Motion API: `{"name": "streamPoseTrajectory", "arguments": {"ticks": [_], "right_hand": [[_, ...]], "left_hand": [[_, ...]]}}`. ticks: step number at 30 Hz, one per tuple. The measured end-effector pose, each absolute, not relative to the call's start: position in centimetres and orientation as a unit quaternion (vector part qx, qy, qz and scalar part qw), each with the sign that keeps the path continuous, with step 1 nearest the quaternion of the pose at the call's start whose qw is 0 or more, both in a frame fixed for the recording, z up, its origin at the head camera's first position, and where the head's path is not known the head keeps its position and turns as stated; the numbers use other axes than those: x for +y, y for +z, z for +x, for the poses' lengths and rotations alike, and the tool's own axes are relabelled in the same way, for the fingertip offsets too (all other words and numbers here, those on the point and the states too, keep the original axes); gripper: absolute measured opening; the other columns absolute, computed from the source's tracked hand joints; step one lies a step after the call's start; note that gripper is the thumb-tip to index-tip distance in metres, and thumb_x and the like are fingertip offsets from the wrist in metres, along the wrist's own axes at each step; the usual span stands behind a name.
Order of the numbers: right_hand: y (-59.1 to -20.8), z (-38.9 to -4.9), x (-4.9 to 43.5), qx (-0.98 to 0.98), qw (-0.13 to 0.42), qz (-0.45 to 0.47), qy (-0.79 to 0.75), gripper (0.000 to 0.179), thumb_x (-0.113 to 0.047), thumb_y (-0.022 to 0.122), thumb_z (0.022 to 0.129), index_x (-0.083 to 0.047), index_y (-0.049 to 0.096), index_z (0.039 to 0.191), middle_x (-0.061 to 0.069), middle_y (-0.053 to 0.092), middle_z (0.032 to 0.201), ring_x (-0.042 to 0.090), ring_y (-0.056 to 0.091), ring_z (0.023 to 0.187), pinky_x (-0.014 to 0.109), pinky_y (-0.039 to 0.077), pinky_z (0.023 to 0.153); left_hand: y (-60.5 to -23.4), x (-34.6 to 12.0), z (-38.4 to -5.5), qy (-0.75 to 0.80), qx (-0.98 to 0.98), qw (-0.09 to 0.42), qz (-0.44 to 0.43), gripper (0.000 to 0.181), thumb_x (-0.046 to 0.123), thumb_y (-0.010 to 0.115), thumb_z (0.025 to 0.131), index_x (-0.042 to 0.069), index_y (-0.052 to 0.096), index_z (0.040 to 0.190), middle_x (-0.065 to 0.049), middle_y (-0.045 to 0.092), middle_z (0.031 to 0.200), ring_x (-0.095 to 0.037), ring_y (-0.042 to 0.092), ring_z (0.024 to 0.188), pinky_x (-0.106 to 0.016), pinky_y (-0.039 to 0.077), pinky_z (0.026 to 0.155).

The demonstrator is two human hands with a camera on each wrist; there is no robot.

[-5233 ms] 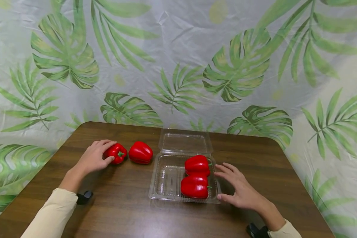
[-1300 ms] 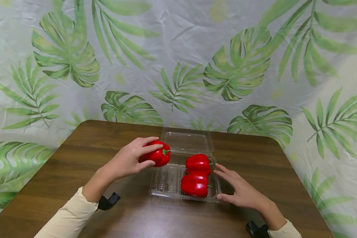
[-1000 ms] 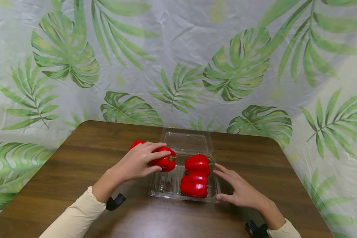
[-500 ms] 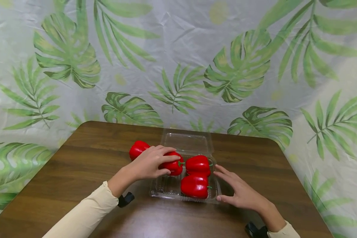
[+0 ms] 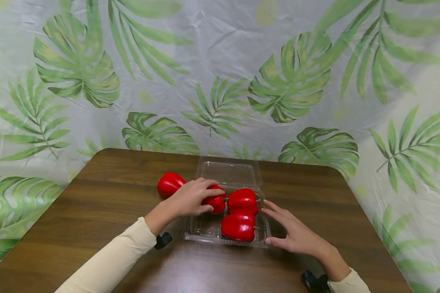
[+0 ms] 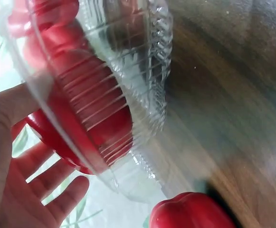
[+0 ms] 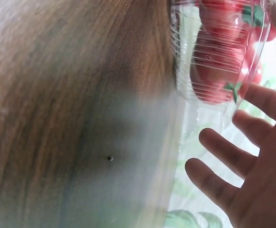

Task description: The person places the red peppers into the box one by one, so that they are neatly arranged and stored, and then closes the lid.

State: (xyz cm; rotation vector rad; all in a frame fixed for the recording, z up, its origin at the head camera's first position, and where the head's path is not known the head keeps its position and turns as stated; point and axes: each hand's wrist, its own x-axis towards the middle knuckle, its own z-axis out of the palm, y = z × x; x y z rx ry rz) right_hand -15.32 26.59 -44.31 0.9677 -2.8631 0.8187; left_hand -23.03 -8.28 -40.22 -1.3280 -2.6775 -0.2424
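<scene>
In the head view my left hand (image 5: pixel 190 198) grips a red bell pepper (image 5: pixel 217 200) in the back left part of a clear plastic clamshell container (image 5: pixel 201 238). Through the container's ribbed wall, the left wrist view shows this pepper (image 6: pixel 95 104) with thumb and fingers around it. Two more red bell peppers sit in the container's right half, a rear one (image 5: pixel 243 200) and a front one (image 5: pixel 238 226), green stems pointing right. My right hand (image 5: pixel 291 228) has its fingers spread, with thumb and fingertips right at the container's right edge.
Another red bell pepper (image 5: pixel 170 184) lies on the brown wooden table (image 5: pixel 106 203), left of the container and partly behind my left hand. The container's clear lid (image 5: pixel 229 173) lies folded back toward a leaf-print cloth (image 5: pixel 220 81) behind the table.
My left hand has carried its pepper from the table's left side rightward, over the other loose pepper, and down into the container. My right hand has stayed at the container's right edge.
</scene>
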Motion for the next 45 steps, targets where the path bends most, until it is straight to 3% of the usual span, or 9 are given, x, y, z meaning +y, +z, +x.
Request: {"name": "streamPoseTrajectory", "arguments": {"ticks": [9,16,45], "right_hand": [[-44.2,-15.4,26.5,-0.914,0.002,0.309,0.264,0.076,-0.043,0.073,0.086,-0.012,0.045,0.149,0.015,0.031,0.162,0.043,0.04,0.141,0.069,0.041,0.102],[-44.3,-15.3,26.4,-0.914,0.004,0.309,0.262,0.076,-0.044,0.073,0.086,-0.013,0.044,0.149,0.015,0.031,0.162,0.042,0.04,0.142,0.068,0.042,0.102],[-44.3,-15.4,26.2,-0.917,-0.003,0.297,0.267,0.076,-0.044,0.073,0.086,-0.014,0.044,0.149,0.013,0.029,0.163,0.041,0.037,0.144,0.068,0.04,0.104]], "left_hand": [[-40.7,-8.3,-23.0,-0.114,-0.896,0.029,-0.427,0.05,0.024,0.072,0.089,0.02,0.06,0.137,-0.006,0.055,0.142,-0.026,0.054,0.132,-0.044,0.051,0.104],[-41.3,-8.5,-23.2,-0.121,-0.886,0.039,-0.446,0.049,0.016,0.07,0.089,0.017,0.059,0.137,-0.01,0.055,0.141,-0.029,0.054,0.131,-0.045,0.048,0.107],[-41.6,-8.3,-22.9,-0.085,-0.888,0.072,-0.447,0.053,0.02,0.073,0.087,0.02,0.058,0.137,-0.011,0.053,0.144,-0.03,0.051,0.132,-0.049,0.047,0.107]]}}
